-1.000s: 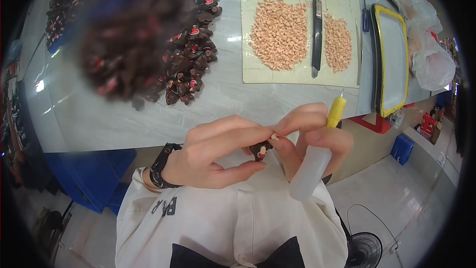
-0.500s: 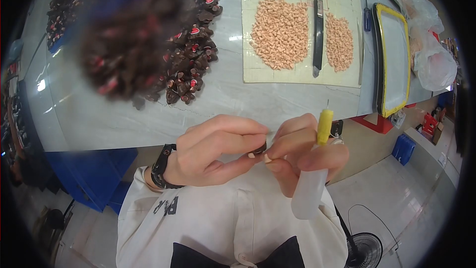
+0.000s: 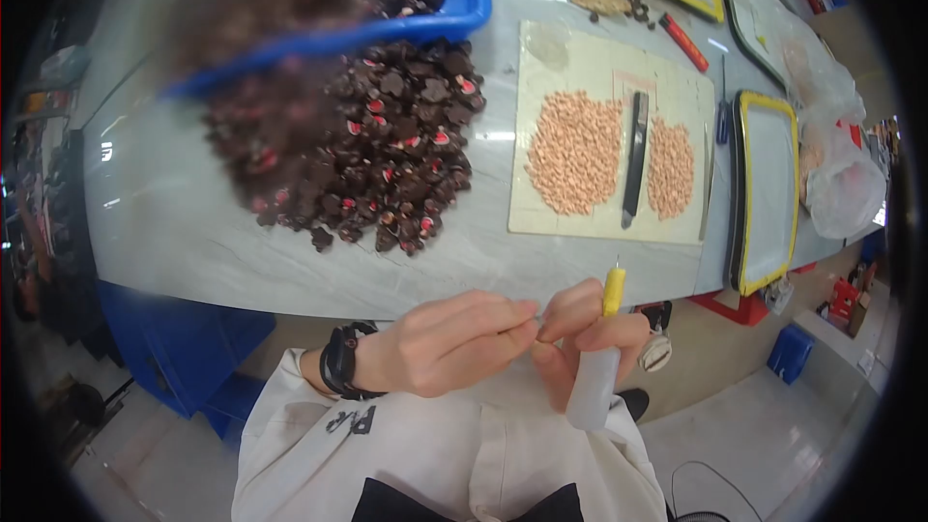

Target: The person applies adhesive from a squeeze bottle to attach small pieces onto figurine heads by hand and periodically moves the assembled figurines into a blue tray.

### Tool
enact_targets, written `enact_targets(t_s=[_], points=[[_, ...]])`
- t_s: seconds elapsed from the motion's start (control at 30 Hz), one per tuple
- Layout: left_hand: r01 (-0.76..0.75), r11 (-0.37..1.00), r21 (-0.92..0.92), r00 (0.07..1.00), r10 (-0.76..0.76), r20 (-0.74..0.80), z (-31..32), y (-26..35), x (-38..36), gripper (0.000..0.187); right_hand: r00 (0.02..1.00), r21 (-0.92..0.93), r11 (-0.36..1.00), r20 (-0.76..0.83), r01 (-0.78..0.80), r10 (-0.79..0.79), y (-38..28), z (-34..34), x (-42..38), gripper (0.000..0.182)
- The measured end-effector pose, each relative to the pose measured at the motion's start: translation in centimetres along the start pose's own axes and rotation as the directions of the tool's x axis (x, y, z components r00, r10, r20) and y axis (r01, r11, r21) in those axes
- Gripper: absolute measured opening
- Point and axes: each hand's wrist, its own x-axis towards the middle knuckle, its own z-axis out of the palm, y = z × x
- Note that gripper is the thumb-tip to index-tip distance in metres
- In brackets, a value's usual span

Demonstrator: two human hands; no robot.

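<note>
Both hands are at the near edge of the desk (image 3: 464, 275), in front of the board (image 3: 580, 228).

Left hand (image 3: 459, 343): fingers bent and closed, tips drawn together right by my right thumb and index finger. Can't tell what's in the pinch, it's hidden. Black band (image 3: 343, 362) on that wrist.

Right hand (image 3: 590, 338): wrapped round the bottle (image 3: 593, 387), clear body hanging down, yellow cap (image 3: 614, 292) and thin needle tip pointing up. Thumb and index are pinched close; contents too small to make out.

On the board: big heap of peach bits (image 3: 575, 153) on the left, smaller heap (image 3: 670, 169) on the right, cutter knife (image 3: 635, 159) between them. Clear dish (image 3: 549, 46) in its far left corner.

Left of the board: pile of dark pieces (image 3: 387, 155) with red and pink spots, part of it behind a blur. Blue tray (image 3: 474, 0) beyond that, more dark pieces in it.

Right of the board: blue-handled tool (image 3: 722, 124) just beside, then the yellow-rimmed tray (image 3: 795, 174), then plastic bags (image 3: 841, 184). Red tool (image 3: 684, 42) sits past the far right corner.
</note>
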Motion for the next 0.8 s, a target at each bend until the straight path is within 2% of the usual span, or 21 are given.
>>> enact_targets(t_s=[0.13, 0.2, 0.3, 0.33, 0.4, 0.43, 0.47, 0.53, 0.57, 0.63, 0.7, 0.73, 0.8], points=[[-0.013, 0.999, 0.038, 1.000, 0.014, -0.023, 0.1, 0.1, 0.1, 0.027, 1.000, 0.056, 0.998, -0.009, -0.011, 0.011, 0.3, 0.6, -0.2, 0.037], [-0.024, 0.999, 0.029, 0.999, 0.025, -0.039, 0.2, 0.1, 0.1, 0.027, 0.997, 0.132, 0.990, -0.063, -0.043, 0.051, 0.3, 1.0, -0.4, 0.038], [-0.020, 1.000, 0.012, 0.998, 0.020, -0.054, 0.0, -0.2, 0.5, 0.033, 0.999, 0.070, 0.997, -0.032, -0.022, 0.024, 0.8, 0.7, -0.1, 0.041], [0.010, 0.998, -0.055, 0.999, -0.012, -0.033, -0.4, -0.2, 0.9, 0.031, 0.999, 0.068, 0.998, -0.033, -0.009, 0.011, 0.8, 0.7, 0.1, 0.041], [0.040, 0.992, -0.118, 0.999, -0.041, -0.011, -1.4, -0.1, 1.4, 0.030, 0.992, 0.220, 0.975, -0.118, -0.022, 0.049, 0.7, 0.7, 0.4, 0.047], [0.128, 0.977, -0.170, 0.992, -0.126, 0.020, -2.0, 0.0, 1.4, 0.036, 0.992, 0.220, 0.975, -0.116, -0.029, 0.055, 0.5, 0.6, 0.3, 0.047], [0.219, 0.951, -0.220, 0.976, -0.213, 0.052, -2.5, 0.1, 1.4, 0.042, 0.989, 0.197, 0.979, -0.147, 0.054, -0.025, 0.4, 0.3, 0.3, 0.050], [0.161, 0.964, -0.213, 0.985, -0.170, -0.023, -3.4, -0.2, 1.9, 0.042, 0.974, 0.119, 0.977, -0.163, 0.178, -0.158, 0.4, -0.7, -0.1, 0.055], [0.138, 0.968, -0.212, 0.987, -0.153, -0.058, -3.5, -0.5, 1.9, 0.042, 0.976, 0.125, 0.977, -0.158, 0.171, -0.150, 0.5, -0.6, -0.1, 0.055], [0.132, 0.969, -0.211, 0.984, -0.154, -0.087, -3.3, -0.5, 1.7, 0.040, 0.936, -0.041, 0.988, -0.316, 0.151, -0.156, 0.6, -0.2, 0.0, 0.044], [0.191, 0.907, -0.375, 0.954, -0.262, -0.147, -2.7, -0.5, 1.6, 0.034, 0.929, -0.062, 0.987, -0.333, 0.146, -0.159, 0.6, 0.1, 0.1, 0.043], [0.190, 0.908, -0.374, 0.953, -0.261, -0.152, -2.5, -0.3, 1.5, 0.034, 0.921, -0.086, 0.986, -0.355, 0.139, -0.161, 0.5, 0.1, 0.2, 0.042], [0.340, 0.760, -0.554, 0.871, -0.477, -0.119, -2.2, 0.1, 1.4, 0.032, 0.914, -0.123, 0.979, -0.355, 0.162, -0.196, 0.6, -0.2, -0.1, 0.041]])
